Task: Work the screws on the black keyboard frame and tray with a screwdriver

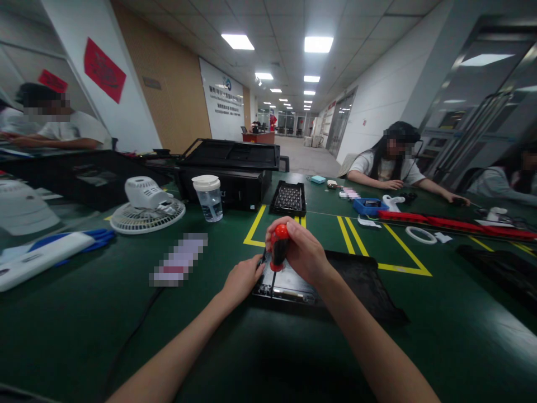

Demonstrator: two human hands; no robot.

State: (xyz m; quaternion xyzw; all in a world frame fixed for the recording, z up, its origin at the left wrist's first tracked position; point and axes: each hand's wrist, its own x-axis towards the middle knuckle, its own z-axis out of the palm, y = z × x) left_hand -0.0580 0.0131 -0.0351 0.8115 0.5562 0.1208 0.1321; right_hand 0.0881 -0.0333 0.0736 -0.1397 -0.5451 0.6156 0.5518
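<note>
My right hand (308, 252) is wrapped round a screwdriver (277, 249) with a red and black handle. The screwdriver stands nearly upright, its shaft pointing down at the left part of a flat black panel (361, 280). On that part of the panel lies a shiny, silvery section (293, 285). My left hand (241, 281) is closed at the left edge of the panel, thumb and fingers pinching there. Its fingertips are partly hidden, and a small dark piece shows beside them. Whether the screwdriver tip touches a screw is too small to tell.
Beyond the panel are a black tray of small parts (288, 198), a large black case (229, 179) and a lidded water cup (208, 197). A white fan (146, 207) and a pixelated flat object (180, 260) lie left. A blue box (369, 206) and a seated person (390, 159) are right.
</note>
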